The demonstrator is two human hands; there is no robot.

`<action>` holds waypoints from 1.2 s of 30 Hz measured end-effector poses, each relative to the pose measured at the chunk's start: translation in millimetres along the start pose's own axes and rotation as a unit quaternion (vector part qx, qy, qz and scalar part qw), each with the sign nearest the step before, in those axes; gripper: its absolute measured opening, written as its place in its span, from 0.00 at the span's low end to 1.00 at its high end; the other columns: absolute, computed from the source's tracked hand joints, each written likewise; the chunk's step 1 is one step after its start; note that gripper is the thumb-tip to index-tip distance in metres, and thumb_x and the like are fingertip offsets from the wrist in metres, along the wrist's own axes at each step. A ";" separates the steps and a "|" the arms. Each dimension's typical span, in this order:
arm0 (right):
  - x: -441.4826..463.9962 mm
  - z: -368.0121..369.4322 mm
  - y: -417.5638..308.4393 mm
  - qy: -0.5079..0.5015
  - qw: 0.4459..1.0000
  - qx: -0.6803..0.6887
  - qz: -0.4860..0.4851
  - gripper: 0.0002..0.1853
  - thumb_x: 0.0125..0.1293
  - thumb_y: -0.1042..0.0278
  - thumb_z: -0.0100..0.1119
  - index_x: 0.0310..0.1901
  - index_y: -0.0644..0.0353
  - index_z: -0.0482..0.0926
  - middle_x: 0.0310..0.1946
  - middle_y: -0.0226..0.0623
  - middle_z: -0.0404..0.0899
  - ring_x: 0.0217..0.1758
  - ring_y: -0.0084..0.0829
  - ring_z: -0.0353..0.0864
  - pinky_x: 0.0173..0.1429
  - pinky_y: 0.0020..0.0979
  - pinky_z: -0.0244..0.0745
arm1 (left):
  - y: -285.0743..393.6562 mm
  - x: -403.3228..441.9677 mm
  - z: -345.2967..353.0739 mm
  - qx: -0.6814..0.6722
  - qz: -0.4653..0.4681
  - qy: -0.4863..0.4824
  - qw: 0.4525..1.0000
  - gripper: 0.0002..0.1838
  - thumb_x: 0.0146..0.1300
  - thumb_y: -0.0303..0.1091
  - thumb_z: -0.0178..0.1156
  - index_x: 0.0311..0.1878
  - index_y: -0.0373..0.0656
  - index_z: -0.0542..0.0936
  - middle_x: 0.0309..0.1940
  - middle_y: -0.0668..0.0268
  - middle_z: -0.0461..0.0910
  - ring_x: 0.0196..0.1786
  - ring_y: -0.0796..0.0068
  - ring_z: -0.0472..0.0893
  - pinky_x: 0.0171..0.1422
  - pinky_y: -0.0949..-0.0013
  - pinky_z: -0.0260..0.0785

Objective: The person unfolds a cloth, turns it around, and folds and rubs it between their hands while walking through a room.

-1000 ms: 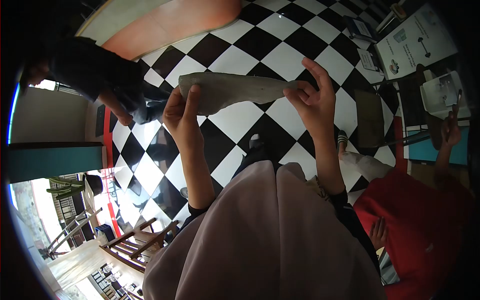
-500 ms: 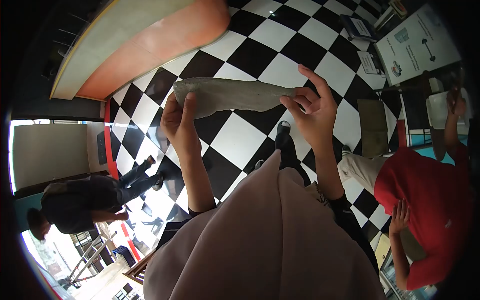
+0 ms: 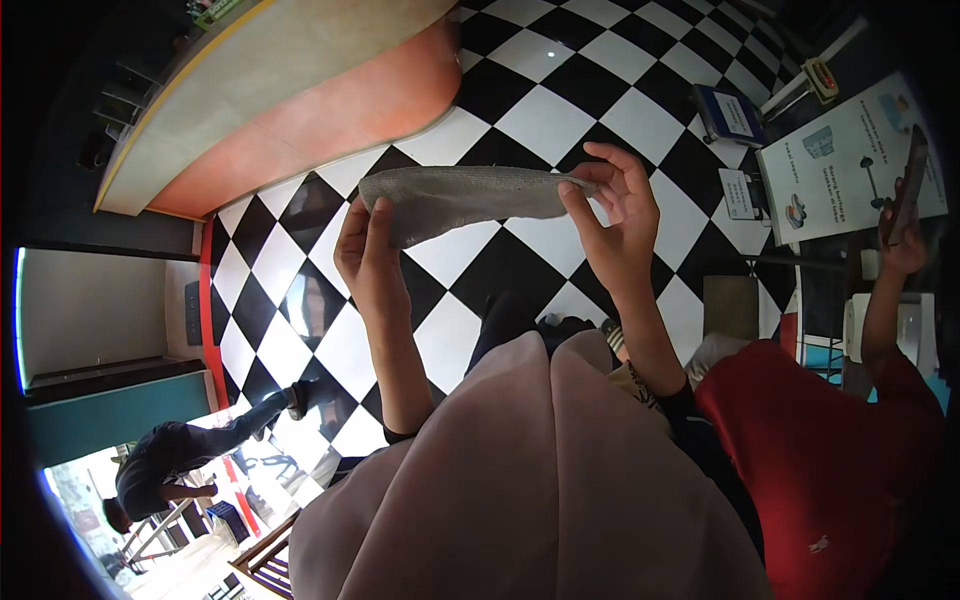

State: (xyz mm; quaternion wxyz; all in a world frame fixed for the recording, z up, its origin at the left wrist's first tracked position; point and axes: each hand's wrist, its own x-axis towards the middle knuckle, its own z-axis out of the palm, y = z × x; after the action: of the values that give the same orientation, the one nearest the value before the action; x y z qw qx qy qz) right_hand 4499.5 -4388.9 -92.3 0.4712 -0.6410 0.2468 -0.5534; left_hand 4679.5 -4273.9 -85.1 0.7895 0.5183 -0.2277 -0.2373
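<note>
Currently, a grey sock (image 3: 470,195) is held up lengthwise between the left hand (image 3: 370,255) and the right hand (image 3: 622,215), above the black-and-white chequered floor (image 3: 545,120). Its wider end is gripped by the left hand, with the thumb laid on the near face and the fingers tucked behind. Its narrow end is pinched between the right thumb and forefinger, the other fingers being held loosely apart. At the right, a slim dark object (image 3: 908,185) is held by a red-shirted person (image 3: 810,460) near a white signboard (image 3: 835,185).
</note>
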 end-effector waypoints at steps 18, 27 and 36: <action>237.1 41.8 103.2 0.113 0.985 0.134 0.004 0.19 0.56 0.83 0.58 0.50 0.66 0.67 0.39 0.38 0.75 0.43 0.21 0.74 0.45 0.20 0.70 | -68.6 218.4 157.3 0.032 -0.038 -0.405 0.913 0.27 0.64 0.29 0.52 0.63 0.31 0.58 0.58 0.55 0.65 0.59 0.69 0.67 0.63 0.68 0.56; 322.3 69.8 161.5 0.123 0.981 0.146 -0.022 0.20 0.54 0.85 0.58 0.49 0.65 0.67 0.43 0.45 0.77 0.48 0.27 0.76 0.50 0.24 0.71 | -102.9 320.6 181.8 0.021 0.002 -0.456 0.890 0.28 0.62 0.27 0.52 0.64 0.33 0.57 0.60 0.51 0.63 0.62 0.64 0.65 0.64 0.62 0.56; 422.7 91.4 227.1 -0.034 0.990 0.104 -0.092 0.23 0.55 0.82 0.59 0.53 0.69 0.65 0.53 0.52 0.72 0.57 0.33 0.72 0.59 0.28 0.68 | -123.6 414.9 231.0 -0.114 -0.110 -0.335 0.929 0.42 0.62 0.54 0.49 0.67 0.31 0.49 0.66 0.52 0.53 0.66 0.57 0.60 0.65 0.55 0.57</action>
State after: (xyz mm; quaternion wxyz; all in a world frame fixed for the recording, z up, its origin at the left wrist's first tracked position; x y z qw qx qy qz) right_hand 4744.5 -4811.4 -84.8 0.4900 -0.6270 0.1119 -0.5951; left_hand 4847.7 -4734.6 -69.6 0.6899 0.3371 -0.3921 -0.5066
